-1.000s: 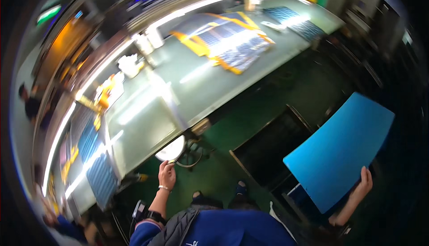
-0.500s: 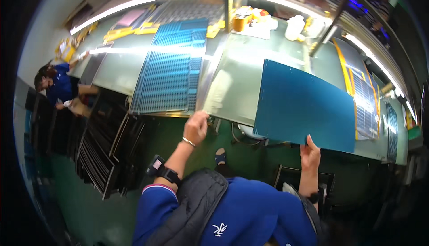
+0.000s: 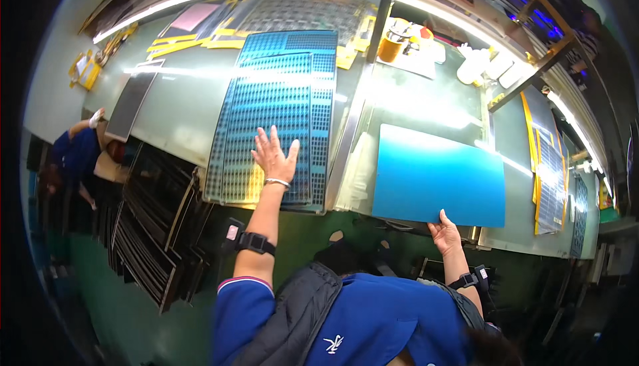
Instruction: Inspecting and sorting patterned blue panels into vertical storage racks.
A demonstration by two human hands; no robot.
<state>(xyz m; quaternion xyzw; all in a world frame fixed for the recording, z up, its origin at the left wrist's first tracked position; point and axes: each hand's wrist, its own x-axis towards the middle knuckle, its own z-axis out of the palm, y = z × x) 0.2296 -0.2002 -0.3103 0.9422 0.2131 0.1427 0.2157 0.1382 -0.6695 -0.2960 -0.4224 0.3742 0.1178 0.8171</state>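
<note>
The blue sheet (image 3: 438, 178) should be handled by its edge alone, as finger contact on the broad glossy face would probably leave marks. Light pressure is advised – a thin sheet of this kind is likely to bend if it is pinched hard at one point. The far corners should be watched while the near edge is guided, and a clear gap from the metal strip (image 3: 351, 123) at its left should be maintained.

The near edge of the blue sheet is grasped by the right hand (image 3: 447, 238), with the thumb laid on the upper face and the fingers largely hidden beneath. The left hand (image 3: 274, 161) is empty, with the fingers fully spread and the palm turned down over the patterned panel (image 3: 274, 93); whether the surface is touched cannot be told.

The blue sheet is positioned over the front part of the counter (image 3: 174, 110), right of the metal strip. Whether it is fully supported or slightly raised cannot be determined. The patterned panel is laid on the counter at the other side of the strip – well apart from the sheet.
</note>
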